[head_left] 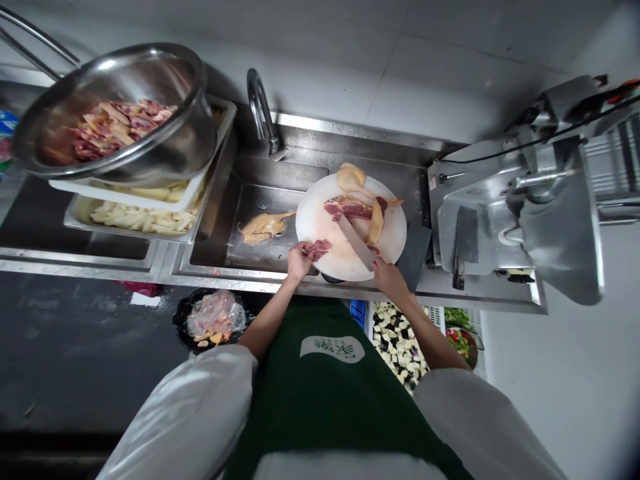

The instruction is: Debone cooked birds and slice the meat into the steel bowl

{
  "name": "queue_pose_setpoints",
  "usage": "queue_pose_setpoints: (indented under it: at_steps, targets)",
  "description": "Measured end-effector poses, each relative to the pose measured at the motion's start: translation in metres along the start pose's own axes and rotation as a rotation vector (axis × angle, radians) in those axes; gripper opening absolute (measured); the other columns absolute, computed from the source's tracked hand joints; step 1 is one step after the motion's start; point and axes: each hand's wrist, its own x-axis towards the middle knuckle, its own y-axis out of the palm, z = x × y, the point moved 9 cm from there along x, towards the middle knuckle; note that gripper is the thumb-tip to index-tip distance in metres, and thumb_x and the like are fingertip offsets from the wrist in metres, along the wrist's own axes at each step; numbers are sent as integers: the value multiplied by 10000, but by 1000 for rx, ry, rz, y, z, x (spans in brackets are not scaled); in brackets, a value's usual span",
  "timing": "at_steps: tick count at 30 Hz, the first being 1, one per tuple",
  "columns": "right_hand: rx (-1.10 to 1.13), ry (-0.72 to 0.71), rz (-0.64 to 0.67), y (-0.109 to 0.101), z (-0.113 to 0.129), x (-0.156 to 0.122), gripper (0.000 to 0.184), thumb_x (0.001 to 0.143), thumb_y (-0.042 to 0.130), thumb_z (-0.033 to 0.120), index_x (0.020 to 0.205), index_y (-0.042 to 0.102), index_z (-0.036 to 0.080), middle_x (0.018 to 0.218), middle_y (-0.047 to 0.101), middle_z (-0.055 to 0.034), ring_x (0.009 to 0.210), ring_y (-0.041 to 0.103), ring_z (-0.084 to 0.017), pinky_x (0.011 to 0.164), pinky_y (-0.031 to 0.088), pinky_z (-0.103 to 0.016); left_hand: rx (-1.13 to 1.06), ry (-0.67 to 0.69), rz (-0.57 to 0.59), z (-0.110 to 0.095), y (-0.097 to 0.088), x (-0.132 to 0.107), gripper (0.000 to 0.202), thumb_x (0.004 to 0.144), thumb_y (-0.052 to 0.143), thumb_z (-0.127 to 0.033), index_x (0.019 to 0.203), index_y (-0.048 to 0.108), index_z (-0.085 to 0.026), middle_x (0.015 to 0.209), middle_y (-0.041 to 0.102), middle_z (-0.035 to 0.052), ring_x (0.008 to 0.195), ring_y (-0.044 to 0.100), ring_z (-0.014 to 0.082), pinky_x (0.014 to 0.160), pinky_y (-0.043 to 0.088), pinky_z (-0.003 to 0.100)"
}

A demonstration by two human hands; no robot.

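My left hand (299, 259) pinches a small piece of red raw meat (321, 249) at the near left rim of a round white cutting board (320, 200). In my right hand (387, 277) is the handle of a knife with a broad blade (354, 241). Its blade slants over the board, the tip touching or close to a larger piece of dark red meat (349, 207). Around that piece lie yellowish skin-covered parts (351, 177) and a strip of skin (376, 222), which look like poultry. My palm hides the knife's handle.
Left of the board, a pale yellow piece of poultry (263, 227) lies in the sink (285, 177) below a faucet (261, 110). A steel bowl of cut meat (197, 107) sits on stacked trays. A slicing machine (555, 213) and another knife (465, 243) are at right. A waste bin (181, 320) stands below.
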Motion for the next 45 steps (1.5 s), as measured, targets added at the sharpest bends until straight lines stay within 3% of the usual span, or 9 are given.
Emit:
queue_pose_setpoints:
  at_steps: [5,11,15,21,26,29,33,41,45]
  targets:
    - [60,-18,-167,-12,34,-26,417,1088,218,336,1175,555,108,928,745,-179,883,720,-260,725,433,-284,289,100,-192,16,-64,-24,124,766,685,-190,887,699,-172,891,645,53,670,590,151,727,519,296]
    - [-11,-131,81,16,40,-32,267,1076,348,286,1124,562,134,923,746,-156,873,728,-238,707,424,-260,349,-30,-270,54,-138,-53,134,814,652,-267,904,671,-171,879,657,67,723,620,186,704,525,304]
    - [-16,-97,-38,-3,40,-34,330,1091,297,331,1159,537,116,897,739,-171,840,730,-253,687,424,-272,418,-94,-325,73,-172,-68,149,817,637,-290,908,670,-176,826,665,51,706,624,189,696,518,298]
    - [-6,-119,112,20,54,-36,254,1078,350,267,1140,545,117,958,749,-165,903,732,-244,702,427,-265,460,-89,-354,79,-184,-72,182,816,619,-312,926,685,-183,875,685,64,688,631,190,717,518,315]
    - [-10,-99,-10,2,53,-45,324,1097,288,327,1142,535,122,900,736,-166,859,730,-253,702,428,-277,443,-82,-407,73,-185,-72,149,816,596,-273,903,677,-183,852,662,55,683,614,187,747,506,324]
    - [35,-77,69,21,66,-44,308,1098,296,301,1169,534,119,930,743,-162,876,732,-246,704,425,-274,414,-58,-473,62,-182,-71,137,830,581,-262,899,666,-180,895,650,60,679,592,179,731,494,320]
    - [21,-103,191,46,54,-40,270,1080,373,301,1162,560,125,983,743,-154,927,724,-246,730,427,-273,363,73,-335,33,-138,-57,104,838,593,-244,879,670,-187,901,628,70,781,588,204,773,491,322]
    - [219,140,-76,22,-39,-50,317,1064,375,340,1141,612,143,1033,748,-151,945,700,-252,761,418,-281,341,455,219,-57,52,29,223,887,511,-147,955,722,-177,1039,670,135,1055,569,296,1020,419,441]
    - [247,240,-144,34,-63,-69,331,1047,369,348,1084,625,141,955,742,-151,898,692,-267,733,421,-294,558,552,540,-66,141,77,304,839,515,-87,1036,732,-165,1209,649,189,1217,487,365,1093,321,566]
